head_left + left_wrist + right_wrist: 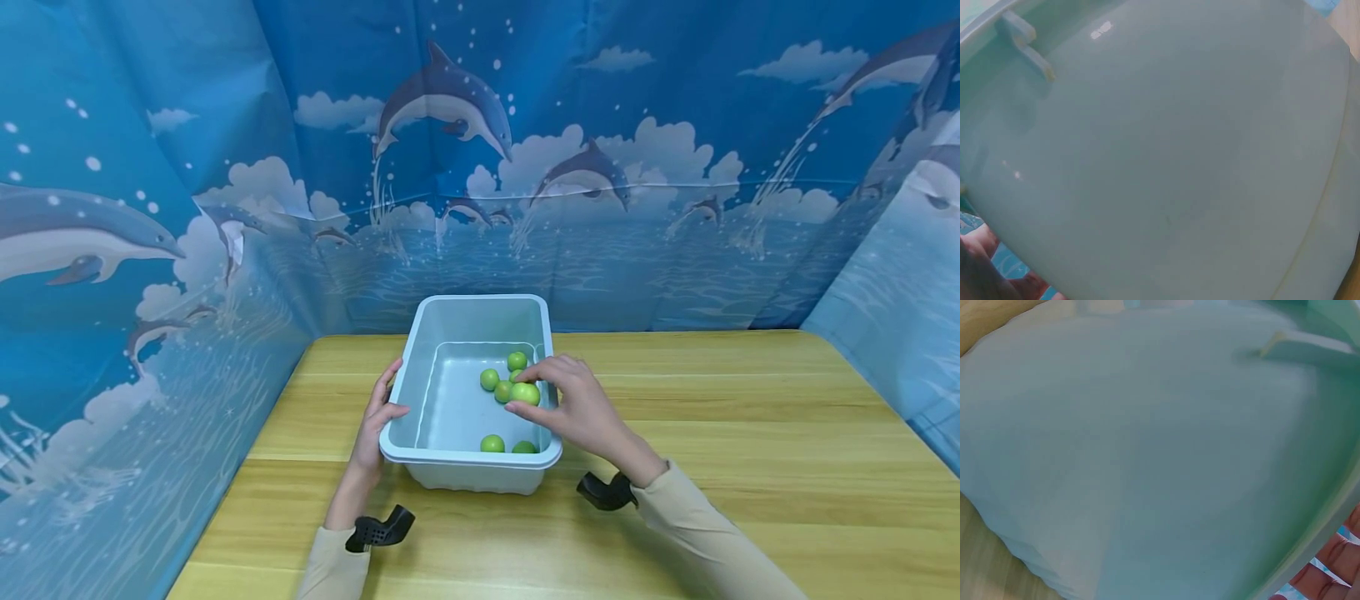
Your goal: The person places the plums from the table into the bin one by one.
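Observation:
A light blue plastic bin [450, 317] stands on the wooden table, its outer wall filling most of the left wrist view and the right wrist view. My left hand [372, 425] grips its left rim, with the thumb over the edge and the fingers along the outside. Over the right side of the bin, my right hand [573, 404] pinches a round green lime [526, 393] between thumb and fingers. Several other limes [489, 379] lie on the bin's floor near that hand. Two more, a lime [492, 443] and a partly hidden one [524, 447], sit by the front wall.
The wooden table [720, 408] extends to the right of the bin, with a narrower strip at its left. A blue curtain [465, 250] printed with dolphins hangs behind the table and along both sides. Black wrist mounts [607, 492] sit below my hands.

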Motion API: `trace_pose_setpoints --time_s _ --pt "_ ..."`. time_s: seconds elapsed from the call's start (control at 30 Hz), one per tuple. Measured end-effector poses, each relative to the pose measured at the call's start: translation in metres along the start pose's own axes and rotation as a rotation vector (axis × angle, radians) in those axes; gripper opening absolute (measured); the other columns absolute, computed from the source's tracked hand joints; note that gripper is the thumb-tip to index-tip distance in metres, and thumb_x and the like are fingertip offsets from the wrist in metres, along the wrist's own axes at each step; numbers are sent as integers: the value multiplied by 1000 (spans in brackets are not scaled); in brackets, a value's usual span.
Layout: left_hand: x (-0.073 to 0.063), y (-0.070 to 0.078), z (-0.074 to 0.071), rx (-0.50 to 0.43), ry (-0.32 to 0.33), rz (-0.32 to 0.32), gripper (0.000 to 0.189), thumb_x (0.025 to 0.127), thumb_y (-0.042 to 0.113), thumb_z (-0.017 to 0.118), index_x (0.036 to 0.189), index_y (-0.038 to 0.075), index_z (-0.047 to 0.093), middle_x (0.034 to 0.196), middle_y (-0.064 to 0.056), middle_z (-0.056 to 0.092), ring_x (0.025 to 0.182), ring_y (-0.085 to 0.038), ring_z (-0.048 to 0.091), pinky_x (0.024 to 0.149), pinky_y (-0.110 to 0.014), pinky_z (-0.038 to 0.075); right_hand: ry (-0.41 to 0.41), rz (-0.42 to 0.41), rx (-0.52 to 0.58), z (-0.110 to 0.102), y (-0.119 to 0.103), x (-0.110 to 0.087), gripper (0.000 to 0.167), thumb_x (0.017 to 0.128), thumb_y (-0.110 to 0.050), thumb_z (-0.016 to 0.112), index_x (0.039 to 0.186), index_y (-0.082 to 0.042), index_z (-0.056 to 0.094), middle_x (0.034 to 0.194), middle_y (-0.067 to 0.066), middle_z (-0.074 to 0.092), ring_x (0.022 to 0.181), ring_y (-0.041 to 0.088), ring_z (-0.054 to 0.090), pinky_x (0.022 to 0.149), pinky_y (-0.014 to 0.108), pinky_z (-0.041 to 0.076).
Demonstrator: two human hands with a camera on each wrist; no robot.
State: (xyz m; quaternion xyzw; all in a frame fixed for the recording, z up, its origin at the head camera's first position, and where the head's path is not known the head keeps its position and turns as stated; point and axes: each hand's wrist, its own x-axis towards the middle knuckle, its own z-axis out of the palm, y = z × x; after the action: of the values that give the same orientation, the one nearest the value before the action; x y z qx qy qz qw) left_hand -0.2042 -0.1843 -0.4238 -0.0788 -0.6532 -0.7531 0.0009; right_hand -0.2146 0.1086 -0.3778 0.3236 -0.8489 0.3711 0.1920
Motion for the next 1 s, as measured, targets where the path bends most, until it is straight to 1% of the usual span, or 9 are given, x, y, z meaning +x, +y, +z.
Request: trace_pose_setpoints --time_s 0.23,0.43,0.63,0.87,1.0 --pt "1 0 0 -4 -2 -3 68 87 8 43 150 23 24 153 -6 14 135 -30 15 103 -52 15 16 -8 -4 1 2 -1 28 76 -32 79 98 -17 70 91 -10 62 92 12 53 90 43 35" --pt "2 0 0 -5 -8 -4 68 87 7 42 151 20 23 154 -8 12 136 -32 14 103 -54 15 48 -25 15 -1 4 -4 24 79 -29 77 98 -16 70 92 -9 63 92 13 53 87 42 37" --pt "2 1 -1 -4 7 -20 67 87 8 43 150 23 24 153 -6 14 134 -31 16 102 -52 17 69 -21 26 -5 8 -7 23 80 -25 76 100 -15 70 94 -8 64 92 14 54 83 41 39" --pt "0 3 -4 -1 3 -25 67 89 7 41 151 22 23 154 -6 12 136 -29 15 104 -52 15 133 -27 56 -9 12 -13 21 79 -19 77 99 -16 71 97 -6 66 95 15 54 82 41 41" --pt "-1 4 -7 6 0 -35 66 91 7 43 151 23 23 154 -7 13 135 -29 17 103 -52 17 141 -28 52 -13 16 -15 21 80 -19 76 99 -14 70 100 -5 65 98 17 54 84 41 40"
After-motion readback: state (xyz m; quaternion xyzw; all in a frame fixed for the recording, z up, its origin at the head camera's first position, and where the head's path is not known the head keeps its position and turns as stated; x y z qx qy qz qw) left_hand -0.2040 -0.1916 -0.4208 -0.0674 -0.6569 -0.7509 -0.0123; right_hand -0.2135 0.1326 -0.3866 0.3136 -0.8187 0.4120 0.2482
